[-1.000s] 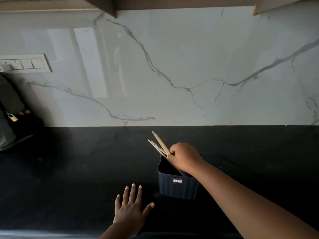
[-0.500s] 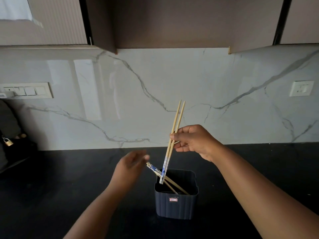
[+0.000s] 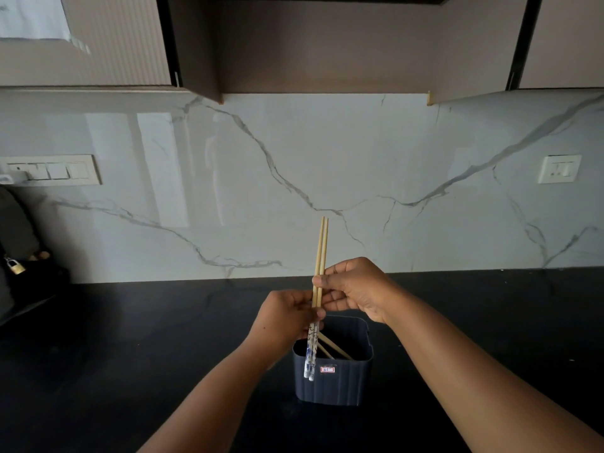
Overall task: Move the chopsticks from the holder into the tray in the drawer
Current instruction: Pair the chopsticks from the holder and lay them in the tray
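A pair of wooden chopsticks [image 3: 320, 250] with blue-and-white patterned ends stands nearly upright above the holder. My right hand [image 3: 356, 289] pinches the pair at mid-length. My left hand [image 3: 287, 315] grips the same pair just below, from the left. The dark blue ribbed holder [image 3: 333, 384] sits on the black counter, under both hands. Two more chopsticks [image 3: 333, 348] lean inside it. The patterned ends of the held pair hang in front of the holder's left wall. No drawer or tray is in view.
The black counter [image 3: 130, 338] runs to a white marble backsplash [image 3: 359, 165]. Wall cabinets [image 3: 327, 44] hang overhead. A switch panel [image 3: 54, 170] is on the left wall, a socket [image 3: 559, 169] on the right. A dark bag with a brass padlock [image 3: 14, 266] rests at far left.
My right hand lifted a pair of chopsticks up out of the holder. My left hand rose from the counter and took hold of the same pair below the right hand.
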The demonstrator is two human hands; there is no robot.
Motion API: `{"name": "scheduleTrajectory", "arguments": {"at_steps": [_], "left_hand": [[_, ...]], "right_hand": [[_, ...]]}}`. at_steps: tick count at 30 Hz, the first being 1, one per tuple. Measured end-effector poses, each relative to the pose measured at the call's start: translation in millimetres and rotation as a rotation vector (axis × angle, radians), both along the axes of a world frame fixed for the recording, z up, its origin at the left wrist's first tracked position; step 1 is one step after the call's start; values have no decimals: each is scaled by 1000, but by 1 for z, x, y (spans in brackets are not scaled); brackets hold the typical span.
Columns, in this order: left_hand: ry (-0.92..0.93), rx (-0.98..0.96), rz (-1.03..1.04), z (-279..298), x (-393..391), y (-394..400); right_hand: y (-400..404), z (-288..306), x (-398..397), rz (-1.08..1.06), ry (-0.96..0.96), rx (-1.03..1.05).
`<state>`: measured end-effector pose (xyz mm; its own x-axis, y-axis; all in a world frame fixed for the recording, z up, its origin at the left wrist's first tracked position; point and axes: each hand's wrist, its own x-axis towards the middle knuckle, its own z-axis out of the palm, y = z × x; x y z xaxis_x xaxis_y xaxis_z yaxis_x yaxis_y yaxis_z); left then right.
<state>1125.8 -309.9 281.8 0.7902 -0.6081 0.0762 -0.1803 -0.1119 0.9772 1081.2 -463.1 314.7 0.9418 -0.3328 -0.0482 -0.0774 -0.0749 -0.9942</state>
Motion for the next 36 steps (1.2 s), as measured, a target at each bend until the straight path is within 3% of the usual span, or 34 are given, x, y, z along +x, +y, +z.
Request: {"name": "scheduleTrajectory", "arguments": {"at_steps": [27,33,36], "left_hand": [[132,98,-35,-47,-6,4],[57,124,-47,-51,-4,2],[-232,214,-5,-60,4,10]], "right_hand": [[-1,-42,-15,43,132,154],[0,-42,-17,62,135,75],[3,-49,-26,58,110,-20]]}}
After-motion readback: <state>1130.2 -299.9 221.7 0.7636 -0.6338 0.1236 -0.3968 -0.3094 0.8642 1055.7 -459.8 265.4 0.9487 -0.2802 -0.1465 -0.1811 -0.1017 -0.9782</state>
